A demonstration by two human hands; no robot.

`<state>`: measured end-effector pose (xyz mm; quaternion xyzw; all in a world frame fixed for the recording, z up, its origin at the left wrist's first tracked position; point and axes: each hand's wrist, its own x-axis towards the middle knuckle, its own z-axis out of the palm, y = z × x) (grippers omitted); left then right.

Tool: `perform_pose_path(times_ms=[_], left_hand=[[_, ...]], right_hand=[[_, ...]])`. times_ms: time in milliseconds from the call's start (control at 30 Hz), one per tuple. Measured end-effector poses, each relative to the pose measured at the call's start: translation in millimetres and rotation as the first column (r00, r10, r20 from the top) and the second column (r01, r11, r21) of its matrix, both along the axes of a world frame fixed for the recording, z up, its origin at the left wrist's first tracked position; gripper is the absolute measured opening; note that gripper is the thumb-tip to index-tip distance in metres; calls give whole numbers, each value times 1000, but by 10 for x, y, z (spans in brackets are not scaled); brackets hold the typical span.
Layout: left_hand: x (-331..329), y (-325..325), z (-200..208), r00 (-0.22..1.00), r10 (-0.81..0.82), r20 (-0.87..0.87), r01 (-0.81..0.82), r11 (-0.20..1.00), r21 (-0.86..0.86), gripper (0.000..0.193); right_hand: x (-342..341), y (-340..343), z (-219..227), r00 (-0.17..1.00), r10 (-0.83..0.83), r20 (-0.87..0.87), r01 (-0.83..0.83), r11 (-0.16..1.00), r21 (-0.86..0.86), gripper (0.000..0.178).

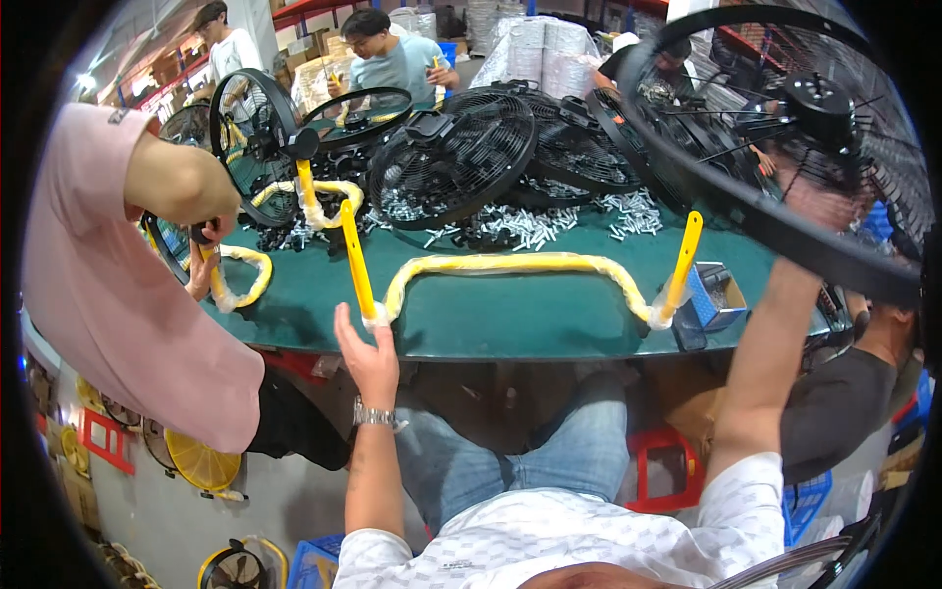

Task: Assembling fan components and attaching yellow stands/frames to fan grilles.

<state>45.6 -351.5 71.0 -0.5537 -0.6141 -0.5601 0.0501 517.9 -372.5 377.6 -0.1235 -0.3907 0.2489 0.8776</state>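
A yellow tubular fan stand (510, 262) lies on the green table before me, its bar partly wrapped in clear plastic, with two flat uprights rising at its ends. My left hand (367, 361) grips the wrapped foot of the left upright, the thumb and fingers on either side of it. At the upper right, my raised right hand (822, 201) holds a large round black fan (677, 187) by the motor side, off the table. The fan's rim and grille partly hide my fingers.
Black fans (453, 157) and piles of metal bolts (525, 228) cover the table's far half. A blue box (721, 296) of small parts stands by the right upright. At left, a co-worker in a pink shirt (137, 294) handles another yellow stand (257, 280). Red stools (663, 469) stand below.
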Motion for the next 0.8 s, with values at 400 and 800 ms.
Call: perform_pose_path(times_ms=[400, 800], left_hand=[[1382, -1050, 733, -686, -297, 664, 681, 60, 730, 77], [598, -558, -144, -620, -384, 684, 663, 210, 718, 89]], right_hand=[[-1489, 153, -1426, 843, 357, -402, -362, 930, 67, 85], [-459, -758, -1749, 799, 525, 292, -390, 823, -413, 103]])
